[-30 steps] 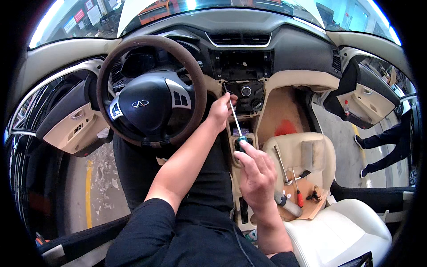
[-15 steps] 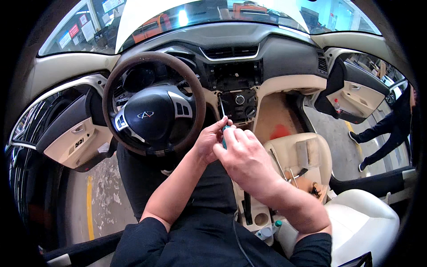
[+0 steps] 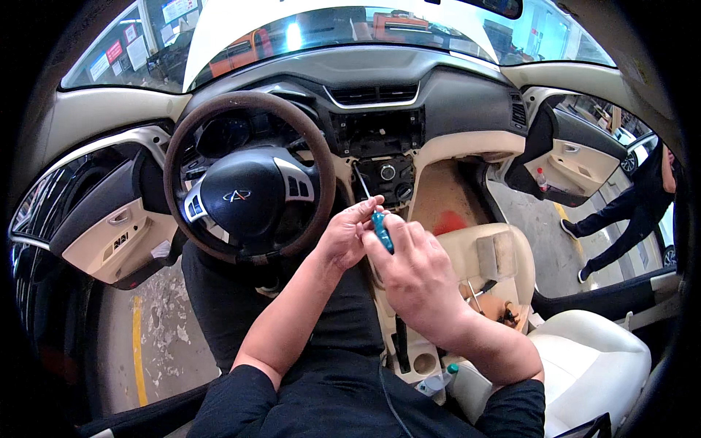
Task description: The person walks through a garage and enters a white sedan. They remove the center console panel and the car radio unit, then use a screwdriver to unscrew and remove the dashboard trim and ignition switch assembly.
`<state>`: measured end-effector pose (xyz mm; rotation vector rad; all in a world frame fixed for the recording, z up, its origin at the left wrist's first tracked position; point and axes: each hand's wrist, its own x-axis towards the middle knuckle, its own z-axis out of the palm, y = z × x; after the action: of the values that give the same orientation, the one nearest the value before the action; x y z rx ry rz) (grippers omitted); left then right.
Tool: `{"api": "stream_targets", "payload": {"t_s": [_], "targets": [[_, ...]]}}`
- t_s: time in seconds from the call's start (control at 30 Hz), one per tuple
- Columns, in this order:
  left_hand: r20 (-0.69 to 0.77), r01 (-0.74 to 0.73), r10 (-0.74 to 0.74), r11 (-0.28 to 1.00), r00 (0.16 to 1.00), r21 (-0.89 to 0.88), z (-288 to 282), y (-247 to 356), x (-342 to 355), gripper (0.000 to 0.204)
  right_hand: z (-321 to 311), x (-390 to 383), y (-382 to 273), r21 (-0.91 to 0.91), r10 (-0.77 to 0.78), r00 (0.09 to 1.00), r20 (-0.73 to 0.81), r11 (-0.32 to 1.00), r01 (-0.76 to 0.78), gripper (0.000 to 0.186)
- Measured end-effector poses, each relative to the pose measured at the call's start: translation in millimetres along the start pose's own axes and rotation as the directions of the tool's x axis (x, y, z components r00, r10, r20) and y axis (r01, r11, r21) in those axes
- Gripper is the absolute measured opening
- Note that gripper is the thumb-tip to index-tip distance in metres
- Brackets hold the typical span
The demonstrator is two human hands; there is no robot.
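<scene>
A screwdriver with a teal handle (image 3: 382,231) and a thin metal shaft points up toward the centre console (image 3: 387,174). My right hand (image 3: 412,274) is closed around the handle. My left hand (image 3: 349,232) pinches the screwdriver just above the handle, where the shaft begins. Both hands meet in front of the console, just right of the steering wheel (image 3: 244,179). The shaft's tip lies near the console's left edge, and I cannot tell if it touches.
The passenger seat (image 3: 493,255) carries loose tools and small parts (image 3: 491,299). Both front doors stand open. A person in dark clothes (image 3: 628,208) stands outside the right door. A cup holder (image 3: 423,363) sits low between the seats.
My hands came together in front of the console. The right hand rose from near the seat, the left hand drew back, and the screwdriver is now held by both.
</scene>
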<state>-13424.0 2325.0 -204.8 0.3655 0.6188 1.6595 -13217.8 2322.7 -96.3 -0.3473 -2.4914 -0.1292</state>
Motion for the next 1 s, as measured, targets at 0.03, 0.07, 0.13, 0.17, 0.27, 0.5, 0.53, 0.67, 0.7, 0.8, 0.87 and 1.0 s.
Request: {"api": "stream_targets", "payload": {"t_s": [0.03, 0.07, 0.13, 0.17, 0.27, 0.5, 0.53, 0.67, 0.7, 0.8, 0.87, 1.0], "targets": [[-0.017, -0.012, 0.012, 1.000, 1.000, -0.007, 2, -1, -1, 0.034, -1, 0, -1, 0.087, 0.062, 0.998, -0.001, 0.994, -0.062, 0.034], [-0.067, -0.013, 0.017, 0.999, 0.998, 0.050, 2, 3, -3, 0.036, 0, -2, -2, 0.070, 0.066, 0.997, 0.035, 0.995, -0.069, 0.035], [-0.031, -0.025, 0.025, 1.000, 0.999, -0.014, 6, -1, -5, 0.037, 4, -9, -3, 0.030, 0.083, 0.990, 0.113, 0.996, -0.087, 0.037], [-0.012, -0.030, 0.029, 0.998, 0.999, -0.046, 9, -3, -4, 0.037, 4, -10, -2, 0.009, 0.093, 0.984, 0.152, 0.995, -0.096, 0.038], [0.018, -0.031, 0.032, 0.998, 0.999, -0.048, 12, -2, 0, 0.036, 3, -5, 9, -0.089, -0.113, 0.993, -0.021, 0.990, 0.110, 0.041], [-0.016, -0.054, 0.053, 0.996, 0.998, -0.065, 1, -1, 6, 0.030, -6, -11, -10, 0.137, 0.214, 0.938, 0.274, 0.956, -0.259, 0.035], [-0.028, -0.051, 0.049, 0.995, 0.998, -0.081, 4, -1, 6, 0.031, -4, -12, -9, 0.115, 0.174, 0.950, 0.261, 0.971, -0.209, 0.037], [0.019, -0.021, 0.022, 0.999, 1.000, -0.029, 0, -4, 6, 0.031, 6, -13, 2, -0.093, -0.107, 0.994, -0.013, 0.990, 0.106, 0.046], [0.012, -0.015, 0.016, 1.000, 1.000, -0.026, -2, 0, 8, 0.030, 4, -12, 0, -0.057, -0.051, 0.998, -0.021, 0.997, 0.050, 0.046], [0.003, -0.025, 0.025, 0.999, 1.000, -0.039, 1, -1, 10, 0.032, -8, -15, -15, 0.075, 0.227, 0.965, 0.130, 0.968, -0.238, 0.043], [-0.057, -0.047, 0.046, 0.999, 0.997, -0.021, 6, -4, 7, 0.033, -1, -19, -11, 0.014, 0.145, 0.975, 0.169, 0.989, -0.149, 0.043], [0.000, -0.036, 0.036, 0.998, 0.999, -0.050, -3, 1, 15, 0.030, 1, -12, 4, -0.113, -0.106, 0.994, 0.008, 0.988, 0.106, 0.043]]}}
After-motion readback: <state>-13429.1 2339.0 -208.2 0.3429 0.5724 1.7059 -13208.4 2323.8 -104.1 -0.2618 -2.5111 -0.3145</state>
